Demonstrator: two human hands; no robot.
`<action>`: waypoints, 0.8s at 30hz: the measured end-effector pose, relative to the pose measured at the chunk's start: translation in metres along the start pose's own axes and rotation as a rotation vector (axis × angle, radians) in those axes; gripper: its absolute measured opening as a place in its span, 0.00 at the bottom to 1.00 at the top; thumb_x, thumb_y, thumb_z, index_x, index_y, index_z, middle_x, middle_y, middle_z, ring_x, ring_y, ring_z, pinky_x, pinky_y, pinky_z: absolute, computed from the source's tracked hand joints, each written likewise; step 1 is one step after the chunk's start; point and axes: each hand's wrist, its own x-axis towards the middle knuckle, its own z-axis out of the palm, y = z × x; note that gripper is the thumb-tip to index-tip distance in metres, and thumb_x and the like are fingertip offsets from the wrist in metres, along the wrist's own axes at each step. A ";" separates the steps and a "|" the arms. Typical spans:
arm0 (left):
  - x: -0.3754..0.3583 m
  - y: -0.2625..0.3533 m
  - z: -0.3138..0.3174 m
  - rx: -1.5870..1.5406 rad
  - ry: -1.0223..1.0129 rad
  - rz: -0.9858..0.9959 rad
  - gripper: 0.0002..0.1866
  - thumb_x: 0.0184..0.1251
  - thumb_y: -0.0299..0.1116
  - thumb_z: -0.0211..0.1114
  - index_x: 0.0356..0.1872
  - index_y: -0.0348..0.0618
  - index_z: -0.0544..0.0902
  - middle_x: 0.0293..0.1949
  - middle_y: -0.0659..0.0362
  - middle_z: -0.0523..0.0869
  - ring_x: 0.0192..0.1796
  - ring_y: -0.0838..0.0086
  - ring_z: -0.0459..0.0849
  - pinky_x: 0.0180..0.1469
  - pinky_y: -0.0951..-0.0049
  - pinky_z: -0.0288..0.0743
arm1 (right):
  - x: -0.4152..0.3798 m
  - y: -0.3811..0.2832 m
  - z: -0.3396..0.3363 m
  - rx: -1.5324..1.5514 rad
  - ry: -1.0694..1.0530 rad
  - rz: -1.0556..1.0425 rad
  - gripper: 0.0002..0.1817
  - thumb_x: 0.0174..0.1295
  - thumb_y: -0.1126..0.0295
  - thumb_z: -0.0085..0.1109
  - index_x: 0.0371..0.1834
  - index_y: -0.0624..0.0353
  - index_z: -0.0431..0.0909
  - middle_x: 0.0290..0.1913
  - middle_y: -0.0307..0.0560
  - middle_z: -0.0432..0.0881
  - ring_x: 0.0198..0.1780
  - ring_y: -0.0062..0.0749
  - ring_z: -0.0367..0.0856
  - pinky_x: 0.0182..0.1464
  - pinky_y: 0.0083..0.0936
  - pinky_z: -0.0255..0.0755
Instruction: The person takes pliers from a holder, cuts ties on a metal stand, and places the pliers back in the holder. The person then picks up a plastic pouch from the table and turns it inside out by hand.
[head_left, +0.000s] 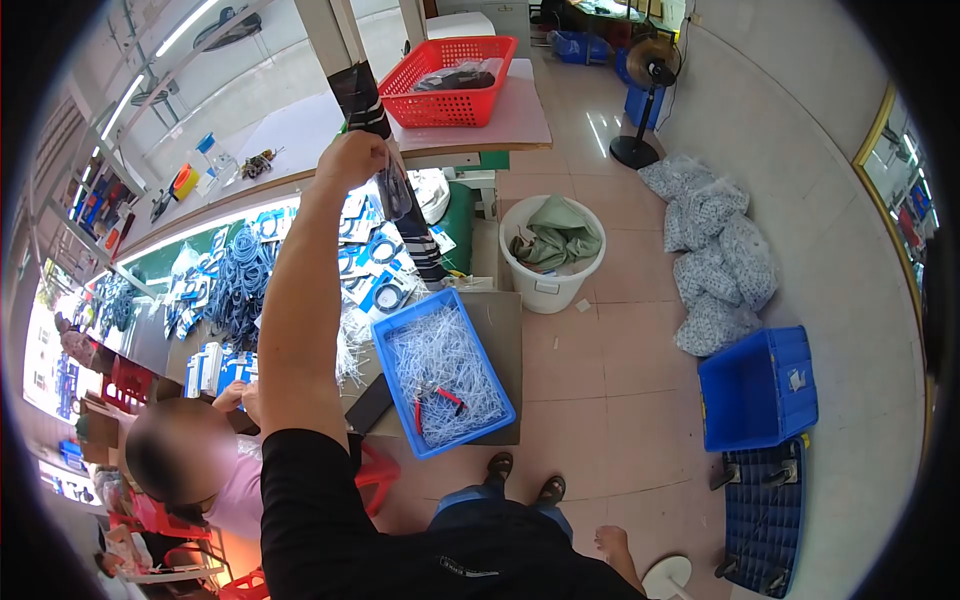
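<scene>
My left hand [355, 158] is raised beside the post [362, 100] wrapped in dark plastic. Its fingers are closed on what looks like a clear plastic bag [397, 192], which hangs down along the post. Low beside my body is my right hand [612, 543], holding nothing that I can see, its fingers loosely apart. In front of me a blue tray [503, 395] rests on the corner of the workbench, full of thin clear plastic strips [440, 350]. Red-handled pliers [440, 398] lie on the strips.
A co-worker in pink [238, 490] sits at left near bundled dark cables [243, 270]. A red basket [490, 105] stands on the upper table. On the floor are a white bin [548, 292], stuffed bags [725, 250], a blue crate [735, 400] and a fan [650, 70].
</scene>
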 end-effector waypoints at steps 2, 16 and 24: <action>0.000 0.001 -0.001 0.021 -0.008 0.002 0.06 0.56 0.33 0.67 0.34 0.48 0.87 0.33 0.56 0.88 0.40 0.60 0.86 0.43 0.63 0.78 | 0.000 0.003 0.002 0.008 0.006 0.012 0.13 0.59 0.69 0.62 0.44 0.67 0.83 0.33 0.48 0.85 0.30 0.33 0.83 0.29 0.28 0.76; -0.007 -0.002 -0.003 0.097 0.063 0.037 0.05 0.59 0.33 0.66 0.35 0.48 0.87 0.39 0.54 0.86 0.44 0.57 0.85 0.46 0.60 0.78 | -0.010 -0.004 0.007 -0.041 0.042 0.025 0.13 0.60 0.68 0.61 0.43 0.67 0.83 0.31 0.47 0.84 0.29 0.33 0.83 0.28 0.28 0.75; -0.021 0.008 -0.011 0.198 0.160 -0.169 0.08 0.61 0.35 0.63 0.36 0.52 0.89 0.41 0.54 0.86 0.48 0.57 0.85 0.50 0.59 0.79 | -0.004 0.002 0.005 -0.073 0.010 0.053 0.11 0.58 0.70 0.60 0.39 0.67 0.82 0.29 0.46 0.83 0.28 0.32 0.82 0.26 0.29 0.72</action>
